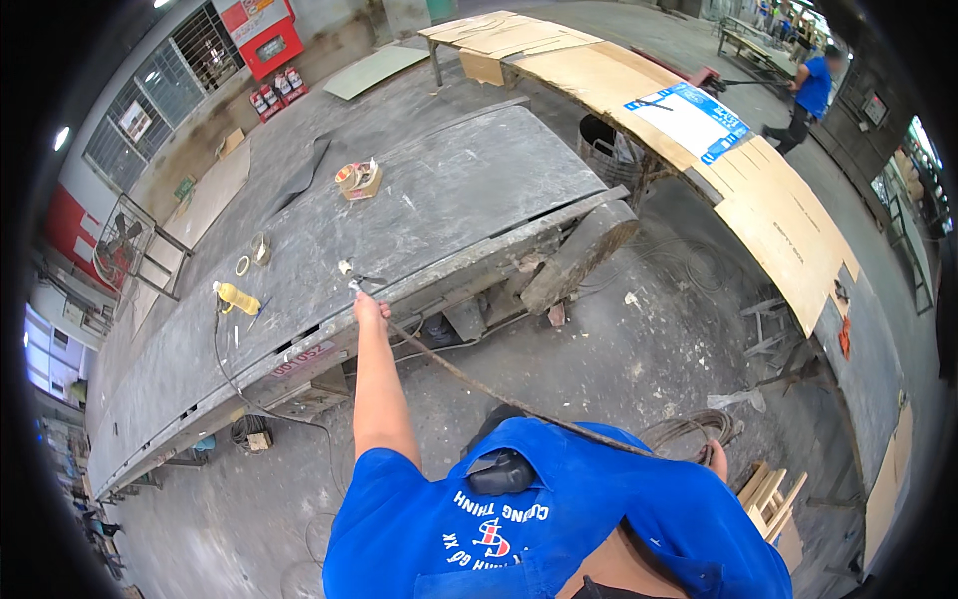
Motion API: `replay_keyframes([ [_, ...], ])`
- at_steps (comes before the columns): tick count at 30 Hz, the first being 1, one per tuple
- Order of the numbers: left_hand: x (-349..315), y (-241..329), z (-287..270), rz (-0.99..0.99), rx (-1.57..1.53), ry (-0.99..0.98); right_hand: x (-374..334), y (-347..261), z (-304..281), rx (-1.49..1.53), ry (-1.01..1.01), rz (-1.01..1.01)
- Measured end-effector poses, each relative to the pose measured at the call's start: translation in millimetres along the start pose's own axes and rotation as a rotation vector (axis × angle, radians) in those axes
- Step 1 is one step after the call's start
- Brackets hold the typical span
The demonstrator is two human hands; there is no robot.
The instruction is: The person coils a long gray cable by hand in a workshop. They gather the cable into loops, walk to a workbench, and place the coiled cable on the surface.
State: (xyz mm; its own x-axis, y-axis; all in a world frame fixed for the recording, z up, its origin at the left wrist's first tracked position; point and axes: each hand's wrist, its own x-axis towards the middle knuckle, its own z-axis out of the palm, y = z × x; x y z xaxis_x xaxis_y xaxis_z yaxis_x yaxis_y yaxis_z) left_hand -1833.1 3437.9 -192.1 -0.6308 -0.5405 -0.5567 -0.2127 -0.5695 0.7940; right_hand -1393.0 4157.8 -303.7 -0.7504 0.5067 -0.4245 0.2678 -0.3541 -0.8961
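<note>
My left hand (371, 310) reaches out over the front edge of the long grey worktable (469, 170). Its fingers are closed round one end of a dark hose (479, 383). Just beyond the fingers lies a small fitting with a pale round end (346, 268); I cannot make out its kind. From there the hose slants down to the right across the front of my body. Low at my right side, my right hand (718, 459) grips a loose coil of hose (689, 429), partly hidden by the blue sleeve.
On the worktable are a yellow bottle (238, 298), tape rolls (260, 248) and a small box (358, 181) with more rolls. A plywood-topped bench (768, 210) curves along the right. Wood strips (768, 499) stand low right. Another person (813, 88) is far right.
</note>
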Motion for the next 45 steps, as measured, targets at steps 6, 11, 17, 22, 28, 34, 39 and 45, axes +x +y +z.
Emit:
replay_keyframes([
  [6,103,-12,22,-0.154,0.002,0.032,-34,-19,64,-0.35,0.128,-0.166],
  [11,174,-27,48,-0.102,0.326,0.027,-44,-21,75,0.097,0.159,0.304],
  [17,199,-42,54,-0.029,0.347,-0.001,-53,-23,114,0.018,0.387,0.294],
  [22,205,-51,34,-0.085,0.367,-0.028,-54,-35,143,0.023,0.416,0.287],
  [28,198,-61,23,-0.148,0.359,-0.074,-44,-38,147,0.034,0.412,0.236],
  [34,192,-14,43,-0.475,0.094,-0.241,-56,-63,164,-0.008,0.35,0.071],
  [39,188,31,61,-0.452,-0.199,-0.143,-31,-56,122,-0.035,0.264,0.102],
  [45,166,18,78,-0.166,-0.252,-0.138,9,-43,66,0.19,0.481,0.169],
])
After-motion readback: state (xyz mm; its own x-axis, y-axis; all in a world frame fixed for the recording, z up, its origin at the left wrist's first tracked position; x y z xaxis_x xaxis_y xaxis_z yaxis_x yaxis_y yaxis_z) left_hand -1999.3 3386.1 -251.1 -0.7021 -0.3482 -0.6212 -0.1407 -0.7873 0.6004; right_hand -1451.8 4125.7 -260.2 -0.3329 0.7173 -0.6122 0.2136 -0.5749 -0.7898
